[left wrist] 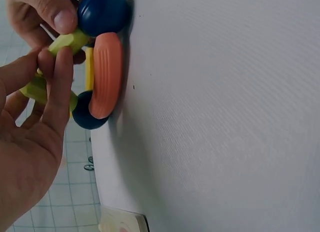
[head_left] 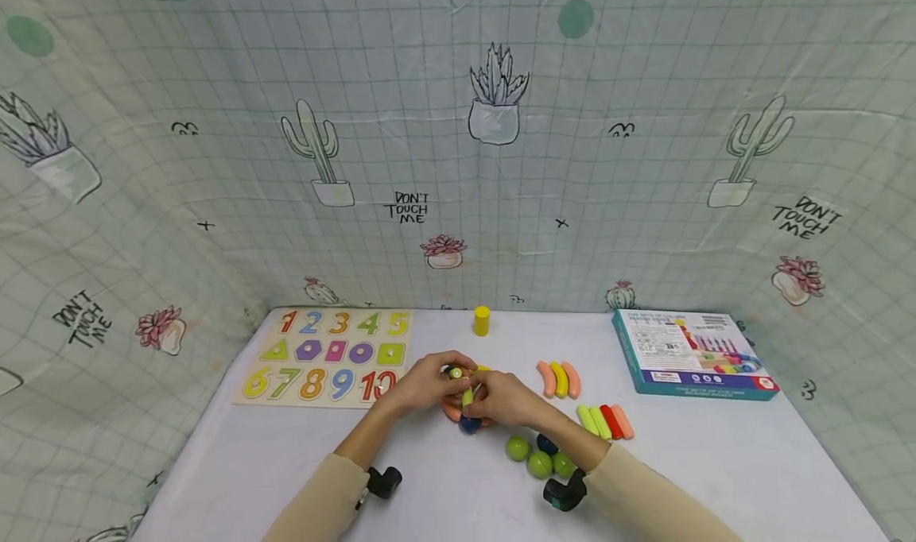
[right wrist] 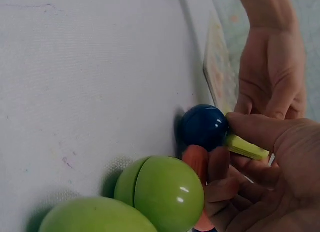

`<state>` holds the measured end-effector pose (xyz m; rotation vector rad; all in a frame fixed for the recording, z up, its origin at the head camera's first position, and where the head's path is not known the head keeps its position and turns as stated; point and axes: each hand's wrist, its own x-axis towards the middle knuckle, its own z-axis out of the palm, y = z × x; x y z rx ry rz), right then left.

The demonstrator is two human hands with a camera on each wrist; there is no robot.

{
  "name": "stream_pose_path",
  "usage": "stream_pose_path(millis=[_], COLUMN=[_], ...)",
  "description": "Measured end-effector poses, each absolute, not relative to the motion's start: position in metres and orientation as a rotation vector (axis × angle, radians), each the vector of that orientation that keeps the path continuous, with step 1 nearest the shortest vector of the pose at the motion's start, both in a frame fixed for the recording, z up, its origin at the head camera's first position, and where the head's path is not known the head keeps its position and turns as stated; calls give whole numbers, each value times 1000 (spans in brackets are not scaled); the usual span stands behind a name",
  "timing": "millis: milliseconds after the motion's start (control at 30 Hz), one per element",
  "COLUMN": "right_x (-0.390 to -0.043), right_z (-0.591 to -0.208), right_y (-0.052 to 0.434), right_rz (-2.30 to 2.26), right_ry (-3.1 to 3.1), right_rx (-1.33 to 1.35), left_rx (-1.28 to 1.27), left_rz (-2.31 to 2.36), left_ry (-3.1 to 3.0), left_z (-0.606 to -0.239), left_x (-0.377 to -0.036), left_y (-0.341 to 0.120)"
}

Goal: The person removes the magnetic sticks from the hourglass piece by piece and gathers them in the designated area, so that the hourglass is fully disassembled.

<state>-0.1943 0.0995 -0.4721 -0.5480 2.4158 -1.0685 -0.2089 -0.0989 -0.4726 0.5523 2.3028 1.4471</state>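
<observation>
On white table (head_left: 451, 494), between left hand (head_left: 428, 383) and right hand (head_left: 510, 399): green stick (left wrist: 69, 42), long axis slanting up from blue ball (left wrist: 103, 14). Left hand pinched upper end; right hand, nearer ball, pinched lower. Second green stick (left wrist: 34, 88) crowded left hand; coral curve (left wrist: 106, 75) lay below. Green balls (head_left: 540, 465) sat rightward.

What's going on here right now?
A person's left hand and right hand both hold a yellow-green stick beside a blue ball. A coral curved piece sits against that ball. Green balls lie nearby, a yellow cylinder stands beyond the hands, and a number board lies to the left.
</observation>
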Motion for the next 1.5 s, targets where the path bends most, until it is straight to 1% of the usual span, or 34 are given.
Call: stream_pose_path(millis=[333,533,767,933,1067,1233,1500], right_x=[-195,-193,-191,-191,-190,-186,-189], right_z=[-472,-470,-469,-469,-468,-467,-449], right_y=[101,102,105,106,104,101,112], right_rz=[-1033,-1020,-968,-906,-847,-764,-835], right_ry=[2479,2481,2500,2561,2644,2742,2840], right_rx=[-542,-553,-641,-737,-761,-776,-721], left_rx=[558,570,631,570,521,500,452], left_rz=[1557,1430,1266,1209,1173,1177,1189], left_ry=[2155,2335,2525,2613,2632,2619,2596], left_z=[-471,-468,-471,-469,-465,-464,-465], left_x=[-208,-207,-207,-207,-206,-206,-207], left_y=[-109,-113,-114,-112,-111,-111,-110])
